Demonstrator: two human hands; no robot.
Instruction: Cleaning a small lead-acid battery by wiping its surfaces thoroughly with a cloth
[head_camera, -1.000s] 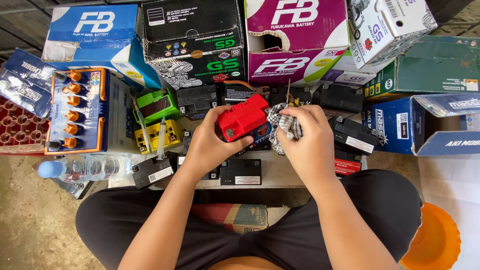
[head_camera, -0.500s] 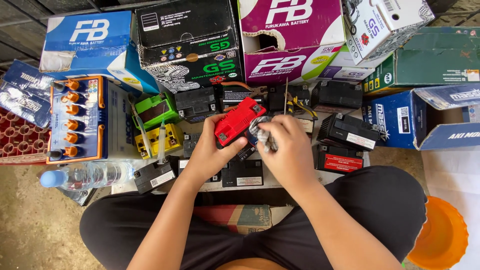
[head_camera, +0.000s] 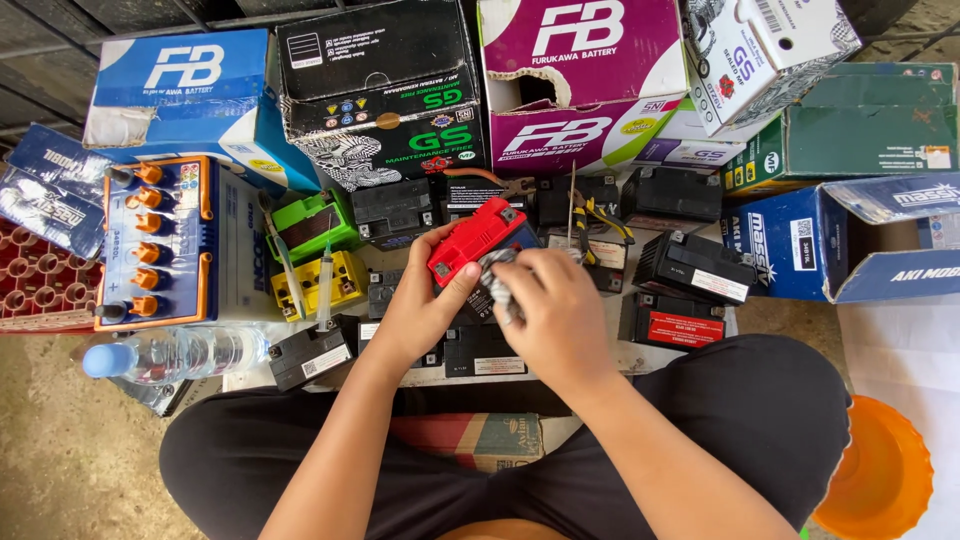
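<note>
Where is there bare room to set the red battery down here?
Little on the board: small black batteries, a yellow battery and a syringe crowd it. The left hand holds the red-topped battery; the right hand presses a checked cloth on it. Bare patches: the floor below the clear water bottle, and the pale surface between the blue carton and orange tub.

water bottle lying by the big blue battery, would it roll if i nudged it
Probably: the water bottle lies on its side, round-bodied, so a sideways nudge could roll it. The black battery near its base may stop it. It looks largely full, so likely heavy and sluggish rather than skittish.
</note>
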